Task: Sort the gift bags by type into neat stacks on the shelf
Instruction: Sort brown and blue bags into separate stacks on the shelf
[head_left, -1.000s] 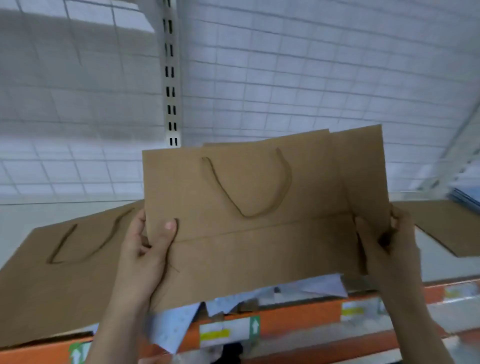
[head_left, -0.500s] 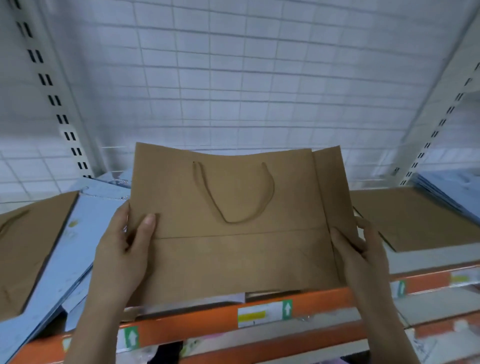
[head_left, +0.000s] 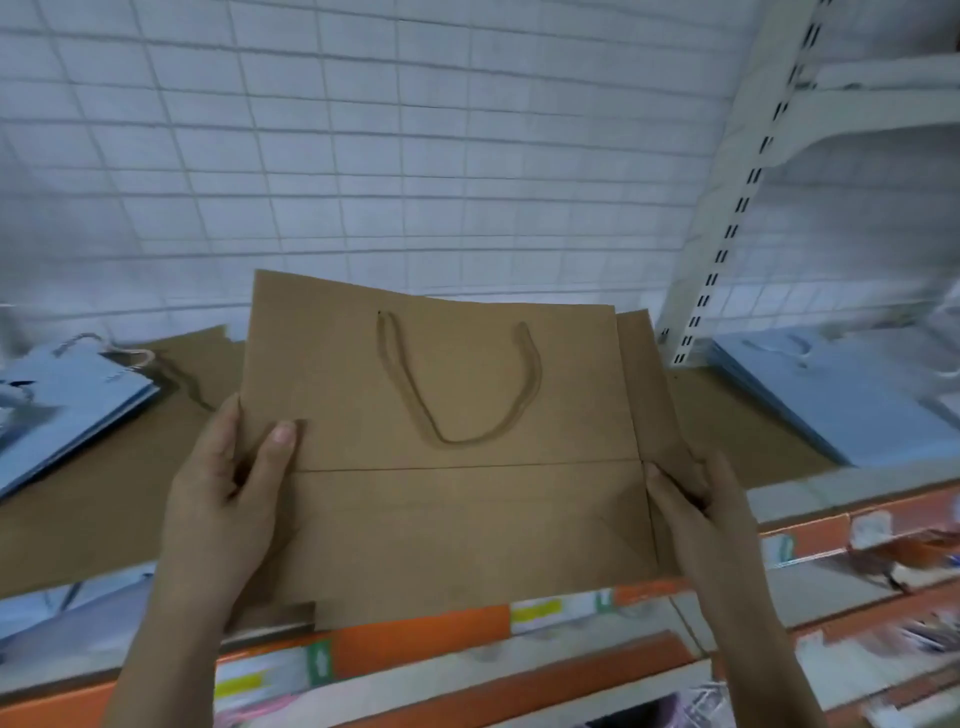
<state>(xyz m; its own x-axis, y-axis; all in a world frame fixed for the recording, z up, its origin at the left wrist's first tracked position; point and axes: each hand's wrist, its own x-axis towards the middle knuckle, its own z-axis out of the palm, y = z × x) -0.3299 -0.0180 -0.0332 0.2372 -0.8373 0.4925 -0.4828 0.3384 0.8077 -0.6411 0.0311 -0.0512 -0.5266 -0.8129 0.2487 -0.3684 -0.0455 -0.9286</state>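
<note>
In the head view, the only one there is, a flat brown paper gift bag (head_left: 441, 467) is held tilted up over the front edge of the shelf (head_left: 810, 491), its rope handle (head_left: 460, 384) lying loose on the face turned toward the camera. The left hand (head_left: 228, 499) grips the bag's left edge, thumb on the front and fingers behind; the right hand (head_left: 701, 514) pinches the right edge where a side panel has sprung a little out of the fold. Flat brown bags (head_left: 156, 467) lie on the shelf under and behind it, toward the left, with more brown to the right of it; blue bags (head_left: 67, 400) sit at the left end and a second blue stack (head_left: 831, 395) at the right end beside the slotted upright (head_left: 727, 218). The likely trouble is an untidy landing: the open side panel could crease or keep the bag from lying flat, and the loose handle could bunch beneath the next bag. The lower edge hangs past the shelf's front edge, so letting go early could drop the bag off the front. Set down askew, it could overlap the blue bags and mix the types.
</note>
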